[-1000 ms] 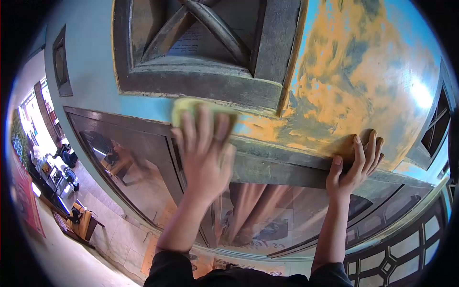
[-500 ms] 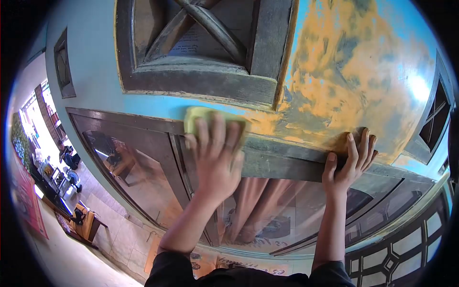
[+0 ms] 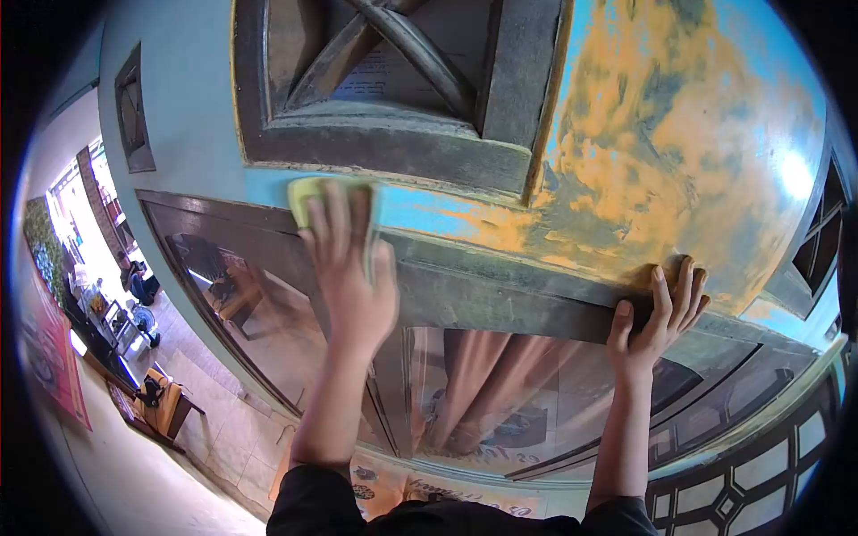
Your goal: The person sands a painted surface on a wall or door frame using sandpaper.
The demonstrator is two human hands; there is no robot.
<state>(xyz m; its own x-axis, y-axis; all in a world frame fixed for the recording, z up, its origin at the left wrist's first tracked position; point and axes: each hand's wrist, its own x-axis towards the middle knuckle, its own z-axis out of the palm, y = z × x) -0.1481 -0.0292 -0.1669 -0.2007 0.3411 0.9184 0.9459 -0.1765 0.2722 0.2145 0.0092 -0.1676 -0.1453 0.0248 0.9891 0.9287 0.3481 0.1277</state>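
Observation:
A yellow-green sponge-like pad (image 3: 307, 192) lies flat against the blue wall strip (image 3: 429, 213) between the carved wooden vent frame (image 3: 384, 147) and the dark wooden beam (image 3: 500, 290). My left hand (image 3: 350, 277) is pressed over the pad, its fingers slightly blurred and the pad's underside hidden. Farther right, my right hand (image 3: 657, 313) rests with spread fingers on the beam's edge, its fingertips touching the lower part of the orange-patched wall (image 3: 661, 161). Nothing shows in my right hand.
Below the beam are glass panes with a pinkish curtain (image 3: 487, 375) behind them. A wooden chair (image 3: 165, 409) stands on the tiled floor at the lower left. A person (image 3: 136, 279) is in the far left background. A dark lattice (image 3: 742, 473) is at the lower right.
My left hand has moved left along the blue strip with the pad. My right hand has stayed at about the same spot on the beam. The view has shifted slightly.

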